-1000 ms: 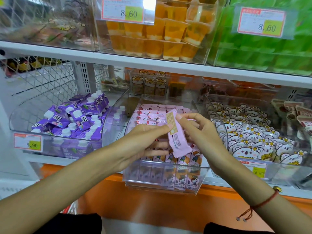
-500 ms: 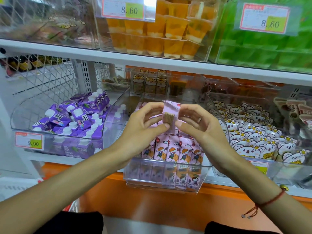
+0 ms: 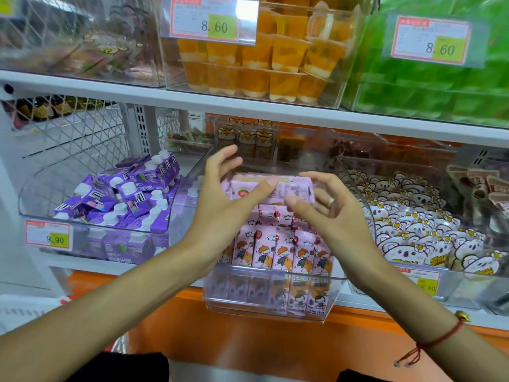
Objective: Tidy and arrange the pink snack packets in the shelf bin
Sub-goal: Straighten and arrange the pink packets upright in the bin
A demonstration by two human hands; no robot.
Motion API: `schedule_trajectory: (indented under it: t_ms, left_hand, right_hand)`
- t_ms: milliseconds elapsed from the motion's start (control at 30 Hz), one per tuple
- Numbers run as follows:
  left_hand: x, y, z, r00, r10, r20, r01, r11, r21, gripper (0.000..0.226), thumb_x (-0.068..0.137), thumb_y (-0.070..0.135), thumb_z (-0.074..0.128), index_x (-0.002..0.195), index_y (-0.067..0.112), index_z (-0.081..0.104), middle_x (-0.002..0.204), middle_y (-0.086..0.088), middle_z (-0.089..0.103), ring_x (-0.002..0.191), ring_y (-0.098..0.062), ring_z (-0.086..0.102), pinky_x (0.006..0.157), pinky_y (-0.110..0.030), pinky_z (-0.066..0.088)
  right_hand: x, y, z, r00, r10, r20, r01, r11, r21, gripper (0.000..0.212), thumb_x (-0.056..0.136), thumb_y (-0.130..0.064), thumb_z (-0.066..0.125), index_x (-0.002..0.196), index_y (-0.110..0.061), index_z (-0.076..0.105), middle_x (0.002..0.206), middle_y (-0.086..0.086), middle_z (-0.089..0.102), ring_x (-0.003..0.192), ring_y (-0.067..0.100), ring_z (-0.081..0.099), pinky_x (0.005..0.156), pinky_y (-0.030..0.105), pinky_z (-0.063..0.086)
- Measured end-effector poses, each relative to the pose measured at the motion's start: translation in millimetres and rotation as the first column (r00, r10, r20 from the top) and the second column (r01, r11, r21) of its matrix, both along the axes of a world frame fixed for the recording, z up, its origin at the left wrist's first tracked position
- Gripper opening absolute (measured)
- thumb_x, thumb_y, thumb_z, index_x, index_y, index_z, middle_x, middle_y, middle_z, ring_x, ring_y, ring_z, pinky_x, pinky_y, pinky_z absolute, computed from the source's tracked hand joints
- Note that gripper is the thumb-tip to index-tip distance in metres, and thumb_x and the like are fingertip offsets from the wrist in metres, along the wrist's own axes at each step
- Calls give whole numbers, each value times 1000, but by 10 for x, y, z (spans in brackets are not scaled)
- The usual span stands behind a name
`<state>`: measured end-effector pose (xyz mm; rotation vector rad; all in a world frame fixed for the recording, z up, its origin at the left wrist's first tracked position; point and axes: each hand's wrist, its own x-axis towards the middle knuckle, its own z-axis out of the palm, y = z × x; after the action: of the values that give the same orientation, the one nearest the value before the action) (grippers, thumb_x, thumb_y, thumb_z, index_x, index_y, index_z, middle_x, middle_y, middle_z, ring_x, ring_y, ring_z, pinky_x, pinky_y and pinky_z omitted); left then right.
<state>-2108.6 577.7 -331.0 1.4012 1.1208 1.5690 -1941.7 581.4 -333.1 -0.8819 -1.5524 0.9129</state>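
A clear bin [image 3: 264, 307] in the middle of the shelf holds pink snack packets [image 3: 281, 252] with a cartoon child, standing upright in a front row. Behind them, more pink packets [image 3: 287, 187] lie with their printed backs up. My left hand [image 3: 220, 208] hovers over the bin's left side with fingers spread, its thumb tip touching the back packets. On the right side, my right hand [image 3: 333, 216] has relaxed fingers and its thumb rests at the lower edge of those packets. Neither hand grips a packet.
A bin of purple drink cartons [image 3: 121, 199] sits to the left and a bin of white koala-print packets [image 3: 413, 230] to the right. The shelf above [image 3: 248, 106] carries orange jelly cups [image 3: 261, 59] and green packs [image 3: 440, 86]. Price tags hang on the bin fronts.
The single pink packet that both hands pinched and lifted now lies at the back of the bin. Both hands have let go and opened, reaching further in.
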Motion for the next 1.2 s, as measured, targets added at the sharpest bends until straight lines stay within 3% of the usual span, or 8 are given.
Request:
schedule_trajectory:
  t_ms: [167,333,467,567,667,833,1067,1200]
  left_hand:
    - [21,-15,-55,983,-102,-155,107,994,19,40,82,20,73,117,31,57,117,14,61,105,-3,61,79,-13,51]
    - [-2,5,-23,973,-53,-224,87,986,145,39,88,9,65,122,22,52,107,22,57,96,19,54,75,1,41]
    - [-104,138,22,978,137,-156,-99,968,231,30,87,7,66,111,20,53,98,15,58,83,20,56,68,0,43]
    - [-141,328,41,953,200,-226,-147,962,229,31,85,11,70,109,20,53,103,11,60,88,15,56,68,-4,45]
    - [-106,571,39,907,212,-365,-156,972,176,33,83,22,73,111,22,55,105,9,61,84,6,60,75,-19,53]
    - [3,867,71,738,186,-649,-72,978,198,37,83,30,73,116,19,59,105,6,63,75,-8,60,71,-26,47]
    - [36,1167,324,338,80,-938,113,986,125,43,87,26,67,129,23,58,124,-4,65,101,-22,62,88,-33,48]
    - [167,1374,273,319,17,-948,85,995,46,47,90,32,64,135,21,52,133,-4,58,118,-25,56,97,-36,46]
  right_hand:
    - [53,99,2,971,-106,-213,72,984,-163,49,84,-30,67,126,-9,52,88,-5,73,80,12,68,78,23,56]
    - [60,147,1,961,-148,-233,98,972,-214,46,89,-32,62,127,-9,50,92,0,74,83,15,68,81,28,56]
    - [31,138,-97,976,-123,181,144,984,-108,34,89,-32,62,119,-30,46,106,-10,67,99,8,64,87,24,52]
    - [15,117,-241,762,-122,635,61,991,118,47,93,-38,55,136,-27,39,135,-8,48,121,7,46,100,25,40]
    - [4,95,-331,540,-187,821,-38,969,246,54,95,-47,46,143,-24,34,139,-2,46,126,13,39,97,23,29]
    - [14,66,-317,487,-237,841,-73,948,309,51,96,-46,45,142,-28,34,134,-2,51,122,13,40,92,22,27]
    - [29,53,-272,462,-237,855,-99,944,315,48,96,-46,45,140,-29,37,128,-4,53,117,12,44,85,22,28]
    - [23,52,-230,434,-250,866,-110,939,326,46,97,-45,43,141,-30,38,133,-7,50,122,11,40,95,25,32]
